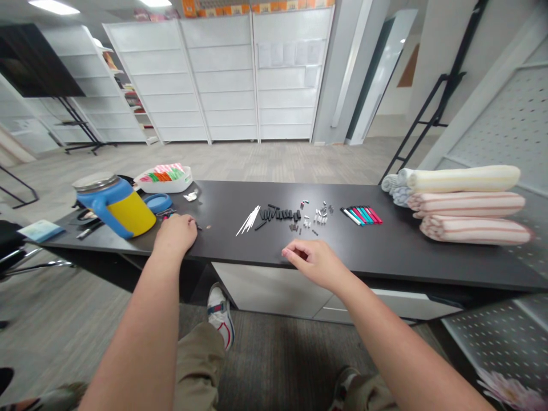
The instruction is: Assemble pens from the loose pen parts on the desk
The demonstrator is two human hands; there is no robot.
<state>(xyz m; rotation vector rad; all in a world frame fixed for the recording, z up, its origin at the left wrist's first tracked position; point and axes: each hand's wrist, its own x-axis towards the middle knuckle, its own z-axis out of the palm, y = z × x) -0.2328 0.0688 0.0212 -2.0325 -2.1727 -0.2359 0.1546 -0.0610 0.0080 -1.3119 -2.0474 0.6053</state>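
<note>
My left hand [176, 233] rests on the dark table beside the blue and yellow jug, its fingers curled down. A small dark tip shows at its right side; what it belongs to is hidden. My right hand [311, 260] is at the table's front edge, thumb and fingers pinched together; any small thing inside cannot be made out. Between and beyond the hands lie thin white sticks [248, 221], a group of black cylindrical parts [280, 214], small silvery and white pieces [320, 217], and a row of coloured pens [363, 215] in white, teal, black and red.
The blue and yellow jug [124, 205] stands at left near a blue lid [158, 202] and a white tray [166, 182] of colourful packets. Crumpled white tissue [191, 195] lies nearby. Rolled striped towels [471, 202] are stacked at right. White drawers [265, 288] sit under the tabletop [406, 251].
</note>
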